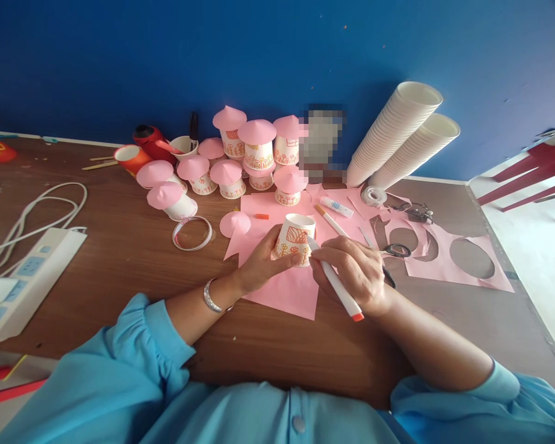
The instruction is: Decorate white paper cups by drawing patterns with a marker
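Note:
My left hand [263,265] grips a white paper cup [300,223] from its left side, thumb across the lower front. Orange flowers and an orange patch of curved lines are drawn on the cup. In my right hand [356,271] is a white marker pen [337,287] with an orange end, its tip at the drawn patch. The cup is held above pink paper [296,302]. Left of it lie a loose orange pen cap [261,216] and a pink paper cone [235,224]. A second marker [330,220] and a glue stick [337,206] rest behind.
Several decorated cups with pink cone roofs [227,172] stand behind. Two tall stacks of paper cups [393,135] lean on the blue wall. Scissors [398,250], cut pink paper [467,271] and a tape roll [374,195] lie right; a power strip [37,277] with cable lies left.

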The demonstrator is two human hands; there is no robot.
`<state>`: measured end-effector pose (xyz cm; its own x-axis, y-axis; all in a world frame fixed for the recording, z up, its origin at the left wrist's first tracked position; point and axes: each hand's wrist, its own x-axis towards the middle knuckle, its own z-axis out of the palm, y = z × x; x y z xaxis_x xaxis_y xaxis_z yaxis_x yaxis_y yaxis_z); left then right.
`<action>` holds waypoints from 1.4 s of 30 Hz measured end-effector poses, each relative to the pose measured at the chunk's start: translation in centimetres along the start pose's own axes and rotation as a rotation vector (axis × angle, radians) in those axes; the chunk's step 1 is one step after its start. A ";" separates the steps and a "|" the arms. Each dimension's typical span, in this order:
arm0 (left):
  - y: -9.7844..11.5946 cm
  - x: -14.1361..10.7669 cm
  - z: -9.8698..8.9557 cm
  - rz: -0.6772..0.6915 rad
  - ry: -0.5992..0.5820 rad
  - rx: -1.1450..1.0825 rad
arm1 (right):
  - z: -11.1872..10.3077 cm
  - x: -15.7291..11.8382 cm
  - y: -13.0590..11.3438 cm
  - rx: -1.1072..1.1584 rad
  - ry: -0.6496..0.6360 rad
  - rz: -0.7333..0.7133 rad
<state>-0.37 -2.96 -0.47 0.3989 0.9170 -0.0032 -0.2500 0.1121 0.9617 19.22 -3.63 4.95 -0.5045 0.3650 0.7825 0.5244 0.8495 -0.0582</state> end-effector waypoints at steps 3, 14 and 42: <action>0.1 0.0 0.0 -0.003 -0.001 0.018 | -0.1 0.0 -0.3 0.043 0.005 -0.018; 0.0 0.1 -0.1 -0.012 0.047 0.104 | 0.3 -1.1 -0.4 0.064 -0.069 -0.090; 0.3 0.1 -0.1 0.021 0.070 0.206 | 0.4 -0.6 -0.3 0.042 -0.103 -0.091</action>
<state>-0.44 -2.77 -0.22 0.3316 0.9434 0.0054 -0.0690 0.0185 0.9974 19.05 -3.92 4.24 -0.6170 0.3213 0.7184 0.4452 0.8953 -0.0180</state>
